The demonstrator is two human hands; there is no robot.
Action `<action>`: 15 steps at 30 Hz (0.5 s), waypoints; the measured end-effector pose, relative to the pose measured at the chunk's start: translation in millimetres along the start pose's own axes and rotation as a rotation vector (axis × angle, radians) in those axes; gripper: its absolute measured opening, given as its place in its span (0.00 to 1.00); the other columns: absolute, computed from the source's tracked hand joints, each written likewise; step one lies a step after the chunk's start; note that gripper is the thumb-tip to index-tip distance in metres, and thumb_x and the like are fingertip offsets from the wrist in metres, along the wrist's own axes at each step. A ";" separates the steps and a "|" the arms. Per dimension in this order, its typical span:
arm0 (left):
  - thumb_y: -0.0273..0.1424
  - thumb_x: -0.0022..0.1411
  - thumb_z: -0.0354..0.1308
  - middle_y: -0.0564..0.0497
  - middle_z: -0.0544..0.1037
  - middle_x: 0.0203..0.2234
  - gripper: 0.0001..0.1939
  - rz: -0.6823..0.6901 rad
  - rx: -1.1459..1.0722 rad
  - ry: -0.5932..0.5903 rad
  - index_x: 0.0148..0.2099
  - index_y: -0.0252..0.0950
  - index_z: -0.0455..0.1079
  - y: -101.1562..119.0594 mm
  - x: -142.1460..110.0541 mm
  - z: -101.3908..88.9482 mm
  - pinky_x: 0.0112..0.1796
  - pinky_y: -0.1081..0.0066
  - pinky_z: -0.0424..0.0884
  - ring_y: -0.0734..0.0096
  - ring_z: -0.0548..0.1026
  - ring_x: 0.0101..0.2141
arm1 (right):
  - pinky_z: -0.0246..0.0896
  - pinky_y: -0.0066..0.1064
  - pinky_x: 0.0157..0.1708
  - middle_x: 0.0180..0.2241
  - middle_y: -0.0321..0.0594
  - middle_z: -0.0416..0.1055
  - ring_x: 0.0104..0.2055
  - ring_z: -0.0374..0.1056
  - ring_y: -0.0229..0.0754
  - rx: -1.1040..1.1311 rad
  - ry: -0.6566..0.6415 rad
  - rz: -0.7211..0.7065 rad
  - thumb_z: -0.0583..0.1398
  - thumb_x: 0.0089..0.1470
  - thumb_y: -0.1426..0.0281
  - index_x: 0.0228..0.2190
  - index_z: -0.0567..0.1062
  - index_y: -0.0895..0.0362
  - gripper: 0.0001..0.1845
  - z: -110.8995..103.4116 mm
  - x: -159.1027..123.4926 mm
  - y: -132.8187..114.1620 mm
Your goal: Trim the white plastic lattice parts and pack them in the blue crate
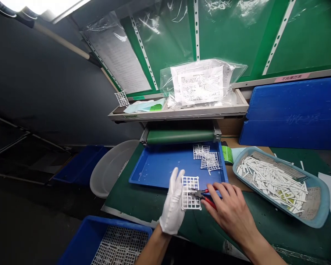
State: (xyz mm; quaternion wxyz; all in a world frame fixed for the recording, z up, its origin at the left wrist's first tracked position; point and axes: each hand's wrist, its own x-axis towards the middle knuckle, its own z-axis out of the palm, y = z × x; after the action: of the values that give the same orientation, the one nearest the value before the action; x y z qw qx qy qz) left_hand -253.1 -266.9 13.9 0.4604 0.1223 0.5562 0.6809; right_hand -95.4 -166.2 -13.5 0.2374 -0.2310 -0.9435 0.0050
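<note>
My left hand [173, 206], in a white glove, grips a white plastic grid [194, 204] by its left side and holds it up over the front of the bench. Bare and closed, my right hand [228, 208] is wrapped round the red handles of a pair of cutting pliers [200, 193]. The pliers' dark jaws lie against the middle of the grid; whether they are closed on a part of it I cannot tell. Behind, several similar white grids [210, 161] lie overlapping at the right end of a blue tray [165, 165].
On the right stands a light-blue basket [317, 217] of white plastic sticks [273, 180]. A blue bin [79, 235] with stacked grids is at lower left, a white tub [96, 180] behind it. A green roller [180, 136] and a shelf [179, 113] with papers are beyond the tray.
</note>
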 end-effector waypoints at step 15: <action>0.71 0.53 0.36 0.44 0.73 0.28 0.48 -1.029 -0.137 -0.672 0.40 0.29 0.69 -6.1 31.0 50.9 0.29 0.63 0.71 0.62 0.73 0.26 | 0.60 0.53 0.51 0.45 0.60 0.69 0.48 0.64 0.61 -0.205 0.144 -0.618 0.56 0.57 0.45 0.49 0.72 0.72 0.41 -61.0 31.6 93.9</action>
State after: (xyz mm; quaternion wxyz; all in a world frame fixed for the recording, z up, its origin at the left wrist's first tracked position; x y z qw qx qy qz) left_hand -232.5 -210.7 15.8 0.8868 0.0163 0.3235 0.3297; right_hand -51.8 -74.5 43.5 0.2692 0.0434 -0.9454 -0.1786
